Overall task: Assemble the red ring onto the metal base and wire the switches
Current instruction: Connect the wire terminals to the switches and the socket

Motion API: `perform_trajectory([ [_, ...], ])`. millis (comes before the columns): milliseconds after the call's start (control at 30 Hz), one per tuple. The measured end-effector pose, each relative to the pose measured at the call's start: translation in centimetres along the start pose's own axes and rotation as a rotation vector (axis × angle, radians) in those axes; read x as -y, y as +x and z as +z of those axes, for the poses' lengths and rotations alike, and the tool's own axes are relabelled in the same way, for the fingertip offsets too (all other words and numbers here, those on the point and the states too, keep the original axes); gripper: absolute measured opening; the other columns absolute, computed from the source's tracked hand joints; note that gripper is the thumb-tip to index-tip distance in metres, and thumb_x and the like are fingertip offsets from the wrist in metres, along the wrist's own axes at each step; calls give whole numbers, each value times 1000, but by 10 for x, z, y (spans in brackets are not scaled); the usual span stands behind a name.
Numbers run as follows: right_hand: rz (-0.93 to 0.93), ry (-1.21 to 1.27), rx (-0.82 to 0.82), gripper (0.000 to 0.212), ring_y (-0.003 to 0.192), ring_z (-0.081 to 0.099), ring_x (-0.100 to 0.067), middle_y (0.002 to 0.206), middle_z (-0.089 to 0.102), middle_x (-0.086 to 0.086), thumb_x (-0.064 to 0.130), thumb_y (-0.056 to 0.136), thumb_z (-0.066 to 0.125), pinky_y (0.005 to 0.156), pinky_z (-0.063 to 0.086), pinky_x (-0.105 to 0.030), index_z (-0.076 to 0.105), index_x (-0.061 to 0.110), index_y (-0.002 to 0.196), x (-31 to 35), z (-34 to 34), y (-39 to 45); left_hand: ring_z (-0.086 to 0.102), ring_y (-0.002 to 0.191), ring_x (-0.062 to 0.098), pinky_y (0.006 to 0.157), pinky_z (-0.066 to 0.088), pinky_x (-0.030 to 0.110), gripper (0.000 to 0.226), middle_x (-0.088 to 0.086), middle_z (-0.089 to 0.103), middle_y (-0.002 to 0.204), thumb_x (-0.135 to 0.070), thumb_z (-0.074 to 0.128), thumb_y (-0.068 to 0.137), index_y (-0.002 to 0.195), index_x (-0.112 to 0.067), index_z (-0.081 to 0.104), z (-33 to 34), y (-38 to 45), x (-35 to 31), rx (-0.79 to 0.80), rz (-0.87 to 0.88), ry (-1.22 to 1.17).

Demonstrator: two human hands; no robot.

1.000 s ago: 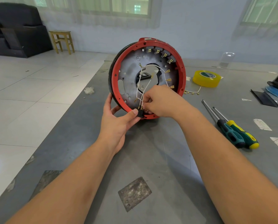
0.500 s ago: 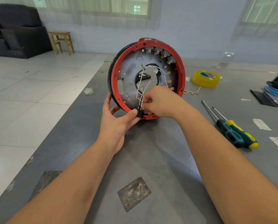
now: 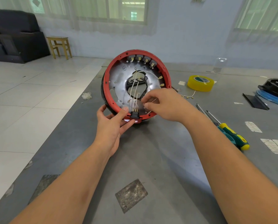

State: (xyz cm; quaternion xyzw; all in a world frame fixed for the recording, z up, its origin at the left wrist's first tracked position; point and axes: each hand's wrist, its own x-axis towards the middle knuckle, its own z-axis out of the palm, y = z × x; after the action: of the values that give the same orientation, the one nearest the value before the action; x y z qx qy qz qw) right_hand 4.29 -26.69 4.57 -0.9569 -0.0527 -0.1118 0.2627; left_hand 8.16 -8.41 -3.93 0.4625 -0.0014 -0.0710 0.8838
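The red ring (image 3: 110,73) stands tilted on its edge on the grey table, fitted around the round metal base (image 3: 120,81). Several switches (image 3: 142,59) with brass terminals line the ring's upper inside. A black switch (image 3: 134,115) sits in the ring's bottom edge with white wires (image 3: 135,88) running up from it through the centre hole. My left hand (image 3: 112,123) grips the ring's lower rim, thumb beside the black switch. My right hand (image 3: 163,104) pinches a thin white wire just right of that switch.
A yellow tape roll (image 3: 200,83) lies behind to the right, with a loose string of brass terminals (image 3: 187,96) in front of it. Two screwdrivers (image 3: 228,131) lie at the right. Black and blue parts (image 3: 274,92) sit at the far right. The table edge (image 3: 67,120) drops off left.
My right hand has lifted off the black switch and moved right, now pinching a loose wire. The ring has tipped a little. My left hand keeps its hold.
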Motion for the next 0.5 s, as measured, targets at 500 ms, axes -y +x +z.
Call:
perform_trajectory([
  [500,195,342,-716,52,112,55,-6,137,49,6,55,94,56,98,52,-40,51,25,136,-66,32,-16,80,87,25,67,63,31,64,10,75,114,-26,83,91,140,-22,43,-10,11,-8,-59,-51,113],
])
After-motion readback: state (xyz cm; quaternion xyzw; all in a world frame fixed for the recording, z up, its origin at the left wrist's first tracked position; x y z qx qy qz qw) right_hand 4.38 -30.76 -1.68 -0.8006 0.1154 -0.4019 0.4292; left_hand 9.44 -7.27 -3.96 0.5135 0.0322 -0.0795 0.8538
